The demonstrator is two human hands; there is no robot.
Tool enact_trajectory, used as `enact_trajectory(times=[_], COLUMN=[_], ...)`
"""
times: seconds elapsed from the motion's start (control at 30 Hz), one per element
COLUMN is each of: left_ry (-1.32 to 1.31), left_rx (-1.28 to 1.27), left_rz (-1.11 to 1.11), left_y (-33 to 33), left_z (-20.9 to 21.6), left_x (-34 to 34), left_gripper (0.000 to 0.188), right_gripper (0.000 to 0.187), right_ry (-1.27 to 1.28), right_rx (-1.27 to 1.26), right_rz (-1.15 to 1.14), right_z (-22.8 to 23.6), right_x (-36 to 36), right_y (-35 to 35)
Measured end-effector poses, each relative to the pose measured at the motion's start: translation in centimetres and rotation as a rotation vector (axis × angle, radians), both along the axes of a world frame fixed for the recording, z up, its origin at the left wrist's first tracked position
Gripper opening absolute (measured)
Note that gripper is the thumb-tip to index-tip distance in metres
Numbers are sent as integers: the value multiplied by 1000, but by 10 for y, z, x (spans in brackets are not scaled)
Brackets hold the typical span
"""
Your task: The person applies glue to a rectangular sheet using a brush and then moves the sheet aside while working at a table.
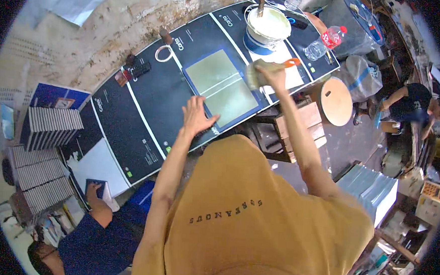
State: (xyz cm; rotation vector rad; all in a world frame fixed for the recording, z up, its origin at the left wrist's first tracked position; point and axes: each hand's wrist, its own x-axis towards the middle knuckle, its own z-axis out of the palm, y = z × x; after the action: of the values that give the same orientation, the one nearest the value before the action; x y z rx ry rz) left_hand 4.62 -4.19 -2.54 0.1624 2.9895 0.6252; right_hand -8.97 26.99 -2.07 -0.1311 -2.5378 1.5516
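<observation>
A blue-edged book cover [225,111] lies flat on the dark table, with two grey-green boards and a white-lined strip between them. My left hand [196,117] rests at its near left edge, fingers spread, holding nothing. Beyond its right edge, my right hand [273,76] is closed around a wide brush with an orange handle [292,63]. The brush's pale head [254,75] is blurred and hangs near the cover's right side. White paste fills the bucket [258,45] just behind, and a wooden stick [261,3] stands in it.
A tape roll [163,53], a plastic bottle [326,42] and a white sheet [290,80] lie on the table [146,100]. Stacked books [54,122] stand at far left. At lower left another person's hand [94,190] holds a dark booklet; a second person [413,101] is far right.
</observation>
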Motion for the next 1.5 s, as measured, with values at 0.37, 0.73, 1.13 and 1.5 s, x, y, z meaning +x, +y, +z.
enact_trajectory(times=[0.37, 0.73, 1.13, 1.5], left_ry=[-333, -314, -265, -317], left_rx=[-187, -201, -218, -256], left_rz=[-77, -98, -104, -67], left_y=[15, 20, 31, 36], left_z=[12, 0, 8, 11], left_x=[0, 3, -3, -8], left_gripper=[89, 93, 90, 95], right_gripper=[55, 44, 51, 56], right_ry=[-57, -190, -271, -445], right_rx=[354, 261, 185, 495], right_rz=[248, 39, -350, -221], right_z=[-44, -41, -5, 0], right_x=[-33, 21, -6, 55], right_y=[-76, -191, -32, 47])
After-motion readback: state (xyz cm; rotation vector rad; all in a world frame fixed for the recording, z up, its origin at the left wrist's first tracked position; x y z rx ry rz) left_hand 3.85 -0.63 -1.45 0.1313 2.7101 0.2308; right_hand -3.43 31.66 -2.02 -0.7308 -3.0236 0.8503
